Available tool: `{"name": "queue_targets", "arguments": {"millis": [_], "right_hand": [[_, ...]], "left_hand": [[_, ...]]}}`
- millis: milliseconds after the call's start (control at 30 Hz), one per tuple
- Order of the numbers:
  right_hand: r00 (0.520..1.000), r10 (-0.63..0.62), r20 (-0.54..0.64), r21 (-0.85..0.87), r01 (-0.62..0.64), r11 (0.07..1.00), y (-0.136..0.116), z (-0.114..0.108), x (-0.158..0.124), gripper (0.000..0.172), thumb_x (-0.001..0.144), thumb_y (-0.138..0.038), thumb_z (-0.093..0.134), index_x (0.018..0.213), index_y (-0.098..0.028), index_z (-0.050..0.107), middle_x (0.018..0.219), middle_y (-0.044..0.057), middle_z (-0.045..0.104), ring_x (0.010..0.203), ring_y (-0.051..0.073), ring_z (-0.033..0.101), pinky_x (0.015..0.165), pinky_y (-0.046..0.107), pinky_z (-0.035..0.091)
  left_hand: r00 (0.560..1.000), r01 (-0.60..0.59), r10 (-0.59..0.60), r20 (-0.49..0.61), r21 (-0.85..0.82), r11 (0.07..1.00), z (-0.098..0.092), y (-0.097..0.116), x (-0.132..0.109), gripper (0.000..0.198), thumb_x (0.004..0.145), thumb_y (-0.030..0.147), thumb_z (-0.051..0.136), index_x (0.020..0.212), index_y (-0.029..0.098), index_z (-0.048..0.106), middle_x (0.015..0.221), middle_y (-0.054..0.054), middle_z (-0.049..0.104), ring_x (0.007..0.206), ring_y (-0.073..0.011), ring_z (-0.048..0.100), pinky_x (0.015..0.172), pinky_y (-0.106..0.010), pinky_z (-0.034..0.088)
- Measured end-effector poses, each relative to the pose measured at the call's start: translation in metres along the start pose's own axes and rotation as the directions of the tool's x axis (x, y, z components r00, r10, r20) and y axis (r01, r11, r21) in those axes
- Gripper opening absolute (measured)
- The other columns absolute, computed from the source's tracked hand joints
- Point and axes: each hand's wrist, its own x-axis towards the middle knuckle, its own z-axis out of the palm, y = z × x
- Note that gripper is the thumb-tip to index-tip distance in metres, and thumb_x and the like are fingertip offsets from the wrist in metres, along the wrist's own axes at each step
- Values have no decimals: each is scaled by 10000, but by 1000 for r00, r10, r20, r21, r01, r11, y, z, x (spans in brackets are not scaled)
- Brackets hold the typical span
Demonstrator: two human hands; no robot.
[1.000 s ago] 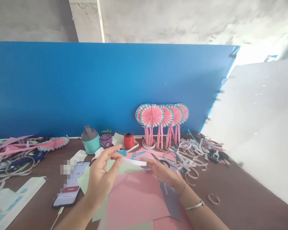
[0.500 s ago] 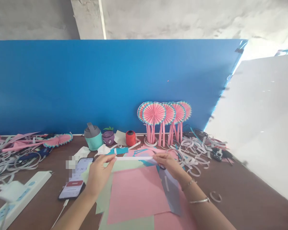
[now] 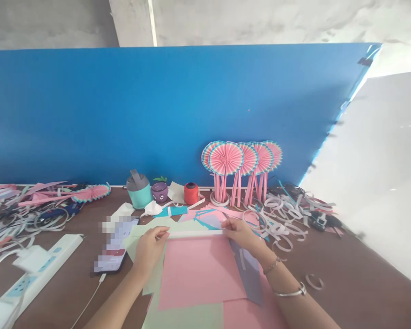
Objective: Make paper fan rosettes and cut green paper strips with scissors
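Note:
Between my two hands a narrow white strip [image 3: 195, 233] lies stretched along the top edge of a pink paper sheet [image 3: 198, 272]. My left hand [image 3: 150, 249] pinches the strip's left end, fingers closed. At the strip's right end my right hand [image 3: 241, 235] does the same; bracelets ring its wrist. Pale green sheets [image 3: 188, 316] show under the pink one, and a grey-blue sheet [image 3: 250, 278] sits under my right forearm.
A phone [image 3: 112, 256] on a cable lies left of the sheets, a white power strip [image 3: 37, 269] further left. Behind stand a teal cup [image 3: 139, 192], a purple pot [image 3: 159, 191], a red thread spool [image 3: 191, 193] and several pink paper fans [image 3: 241, 160]. Curled white strips [image 3: 284, 219] litter the right; a blue board [image 3: 157, 114] backs the table.
The strip, held up and slack a second ago, has been pulled straight and brought down onto the pink sheet's top edge. Both hands lowered and moved apart.

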Motion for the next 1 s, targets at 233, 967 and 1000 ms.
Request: {"name": "queue_targets", "arguments": {"millis": [233, 967, 1000], "right_hand": [[996, -28, -81, -329, 0, 944, 5, 7, 1, 251, 618, -85, 485, 844, -170, 556, 582, -44, 541, 571, 121, 508, 545, 214, 321], [994, -22, -111, -502, -37, 864, -13, 15, -15, 316, 643, -45, 444, 894, -202, 556, 616, -20, 585, 624, 155, 561, 560, 221, 311], [994, -17, -112, -505, -42, 862, -13, 15, -15, 319, 642, -43, 443, 894, -202, 558, 618, -19, 585, 624, 154, 561, 561, 221, 313]], "left_hand": [[999, 41, -42, 26, 16, 999, 8, 3, -9, 300, 756, 221, 456, 996, 216, 636, 788, -8, 709, 848, -207, 646, 763, -322, 467], [997, 42, -55, 50, 237, 971, 12, 7, -23, 220, 812, 177, 412, 938, 254, 575, 848, 0, 696, 804, -189, 646, 640, -277, 426], [997, 42, -56, 50, 242, 969, 12, 7, -23, 218, 811, 177, 414, 937, 255, 573, 846, 0, 696, 806, -190, 646, 640, -277, 423]]}}
